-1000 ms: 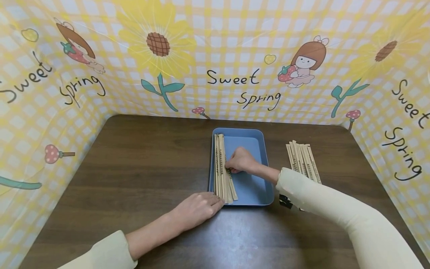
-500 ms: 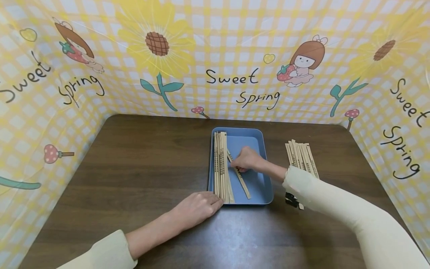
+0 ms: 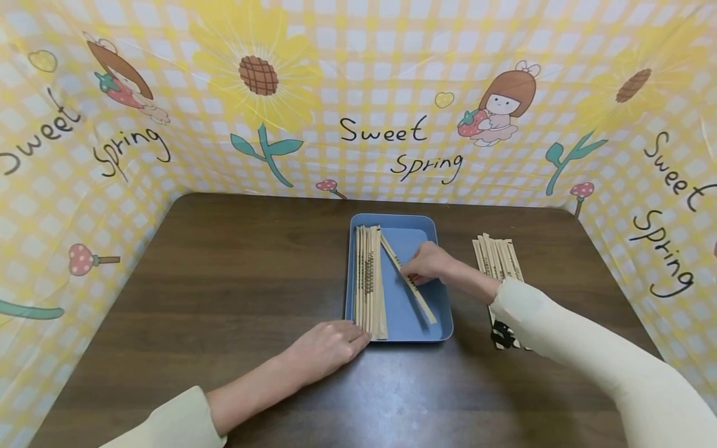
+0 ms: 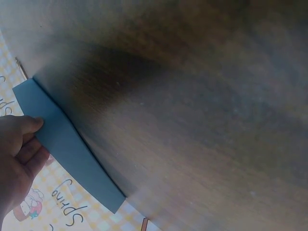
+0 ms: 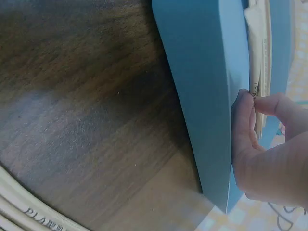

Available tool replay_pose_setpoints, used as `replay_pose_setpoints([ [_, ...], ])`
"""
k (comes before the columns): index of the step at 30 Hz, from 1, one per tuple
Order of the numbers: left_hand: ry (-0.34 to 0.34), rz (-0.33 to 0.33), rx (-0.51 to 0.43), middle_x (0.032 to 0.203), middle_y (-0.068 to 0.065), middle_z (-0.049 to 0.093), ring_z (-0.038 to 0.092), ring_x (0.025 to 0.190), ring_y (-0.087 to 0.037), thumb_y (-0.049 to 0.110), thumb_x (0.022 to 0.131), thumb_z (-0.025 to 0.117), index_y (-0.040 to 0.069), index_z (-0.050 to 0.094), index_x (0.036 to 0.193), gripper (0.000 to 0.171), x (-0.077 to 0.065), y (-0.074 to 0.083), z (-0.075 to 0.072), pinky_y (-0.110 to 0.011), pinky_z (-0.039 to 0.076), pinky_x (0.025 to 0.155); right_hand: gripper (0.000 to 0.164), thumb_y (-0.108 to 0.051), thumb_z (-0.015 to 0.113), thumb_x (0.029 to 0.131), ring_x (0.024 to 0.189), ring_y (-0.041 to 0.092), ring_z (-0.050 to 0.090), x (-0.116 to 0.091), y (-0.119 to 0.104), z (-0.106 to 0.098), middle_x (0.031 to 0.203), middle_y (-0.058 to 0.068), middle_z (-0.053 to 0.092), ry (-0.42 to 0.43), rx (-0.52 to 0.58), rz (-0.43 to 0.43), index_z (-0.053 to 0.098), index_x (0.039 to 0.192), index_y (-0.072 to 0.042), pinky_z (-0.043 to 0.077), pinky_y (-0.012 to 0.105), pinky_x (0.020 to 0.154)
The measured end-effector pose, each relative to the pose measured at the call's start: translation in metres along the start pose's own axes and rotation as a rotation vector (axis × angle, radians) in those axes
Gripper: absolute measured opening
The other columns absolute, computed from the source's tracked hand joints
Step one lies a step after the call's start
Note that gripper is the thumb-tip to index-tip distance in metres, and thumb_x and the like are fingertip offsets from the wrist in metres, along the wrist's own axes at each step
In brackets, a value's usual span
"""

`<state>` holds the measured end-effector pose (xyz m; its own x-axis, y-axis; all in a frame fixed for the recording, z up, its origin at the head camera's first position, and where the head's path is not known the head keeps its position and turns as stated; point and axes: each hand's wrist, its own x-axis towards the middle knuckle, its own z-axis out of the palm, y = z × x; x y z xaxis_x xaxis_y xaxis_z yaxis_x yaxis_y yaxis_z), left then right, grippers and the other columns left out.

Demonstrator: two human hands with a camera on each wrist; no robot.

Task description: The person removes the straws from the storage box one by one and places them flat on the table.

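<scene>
The right hand pinches a slanting wrapped stick in its grip, floor showing toward the blue tray's right edge. The left hand pinches the near-left rim.

The single stick has moved rightward.

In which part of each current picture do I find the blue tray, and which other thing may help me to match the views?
Head: blue tray, just right of centre.
Left wrist: blue tray, lower left, a wall showing.
Right wrist: blue tray, right of centre, from the top edge downward.
Shared landmark: the yellow-and-white checked cloth.
</scene>
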<state>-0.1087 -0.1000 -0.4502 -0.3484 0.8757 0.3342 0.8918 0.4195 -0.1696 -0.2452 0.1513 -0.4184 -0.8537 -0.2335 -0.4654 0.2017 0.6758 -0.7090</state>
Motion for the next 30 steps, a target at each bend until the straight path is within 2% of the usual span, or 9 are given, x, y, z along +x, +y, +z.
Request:
replay_pose_setpoints([
  [7,0.003,-0.007,-0.014,0.1,-0.006,0.073,0.069,0.092,-0.016,-0.001,0.084,0.073,0.002,0.074,0.108,0.025,0.0,0.0,0.0,-0.028,0.057,0.088,0.019,-0.006,0.071,0.085,0.062,0.015,0.066,-0.006,0.001,-0.012,0.071,0.01,0.067,-0.024,0.034,0.001,0.067,0.068,0.002,0.062,0.032,0.069],
  [13,0.007,-0.005,-0.005,0.1,-0.005,0.073,0.069,0.091,-0.016,-0.001,0.083,0.074,0.003,0.074,0.108,0.026,-0.001,0.001,-0.001,-0.028,0.057,0.088,0.012,-0.003,0.067,0.086,0.072,0.018,0.066,-0.013,0.004,-0.024,0.086,0.014,0.068,-0.033,0.127,0.0,0.07,0.081,0.008,0.061,0.033,0.074],
  [18,0.004,-0.003,0.005,0.101,-0.006,0.074,0.069,0.093,-0.016,-0.001,0.082,0.075,0.003,0.075,0.108,0.026,-0.001,0.001,-0.001,-0.028,0.056,0.089,0.015,-0.004,0.065,0.088,0.077,0.019,0.065,-0.021,0.008,-0.037,0.094,0.014,0.066,-0.024,0.161,0.01,0.069,0.09,0.01,0.061,0.033,0.078],
  [24,0.002,0.001,0.002,0.101,-0.006,0.074,0.07,0.093,-0.017,-0.001,0.082,0.075,0.003,0.075,0.108,0.027,-0.001,0.0,-0.001,-0.029,0.056,0.089,0.027,-0.004,0.063,0.09,0.081,0.018,0.065,-0.029,0.019,-0.054,0.106,0.018,0.064,0.005,0.165,0.037,0.066,0.109,0.014,0.059,0.035,0.085],
  [30,0.005,0.009,0.004,0.101,-0.007,0.074,0.07,0.093,-0.017,-0.001,0.082,0.074,0.002,0.074,0.108,0.027,-0.001,0.0,0.0,-0.029,0.057,0.088,0.033,-0.002,0.06,0.091,0.08,0.016,0.065,-0.037,0.039,-0.067,0.112,0.022,0.064,0.02,0.135,0.052,0.061,0.117,0.018,0.06,0.032,0.082],
])
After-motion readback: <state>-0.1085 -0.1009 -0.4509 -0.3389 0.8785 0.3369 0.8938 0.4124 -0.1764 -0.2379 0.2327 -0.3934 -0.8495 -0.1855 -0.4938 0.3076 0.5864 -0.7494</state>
